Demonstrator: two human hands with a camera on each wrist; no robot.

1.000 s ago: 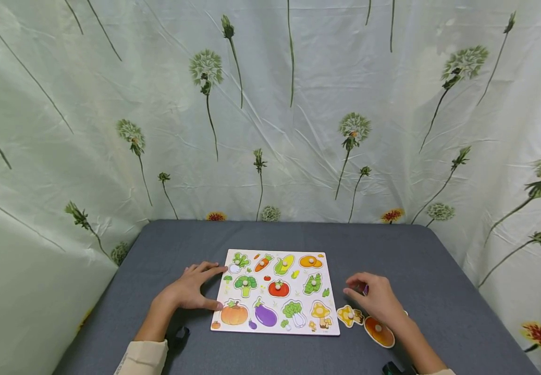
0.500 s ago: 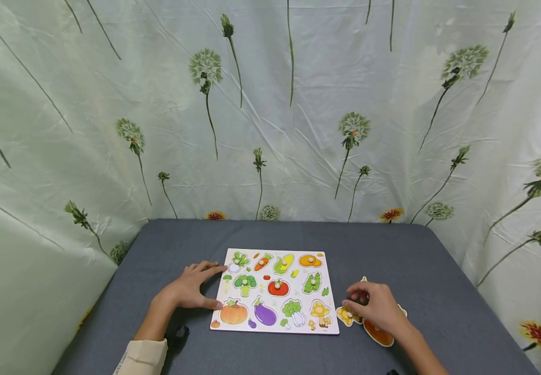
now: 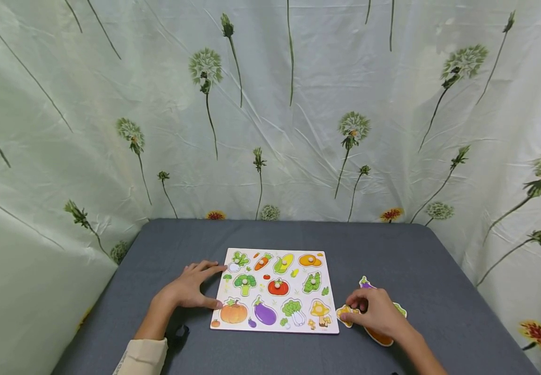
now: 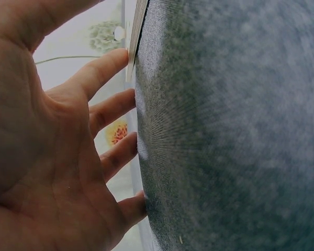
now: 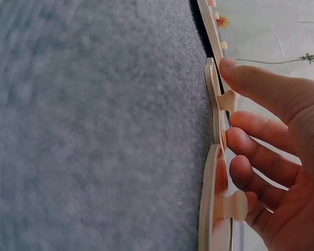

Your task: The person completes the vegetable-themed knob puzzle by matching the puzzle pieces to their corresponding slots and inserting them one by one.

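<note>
A white vegetable puzzle board [image 3: 274, 306] lies flat on the table. My left hand [image 3: 192, 287] rests at its left side, fingers spread, thumb and index at the board's edge; the left wrist view shows the palm [image 4: 57, 151] and outstretched fingers. To the right of the board, my right hand [image 3: 374, 311] is low over a yellow mushroom piece [image 3: 344, 315]. In the right wrist view, thumb and fingers stand on either side of its wooden knob [image 5: 228, 101], with gaps visible. Partly under that hand lies an orange-brown oval piece [image 3: 383, 339].
An eggplant piece [image 3: 365, 282] pokes out beyond the right hand, and a green-edged piece [image 3: 400, 310] shows beside the wrist. Knobbed vegetables sit on the board. A dark grey cloth [image 3: 270, 354] covers the table; a flowered curtain [image 3: 298, 156] hangs behind.
My right hand has put down the eggplant piece it held and drawn back toward the mushroom piece, lowering thumb and fingers around it. The left hand has stayed in place.
</note>
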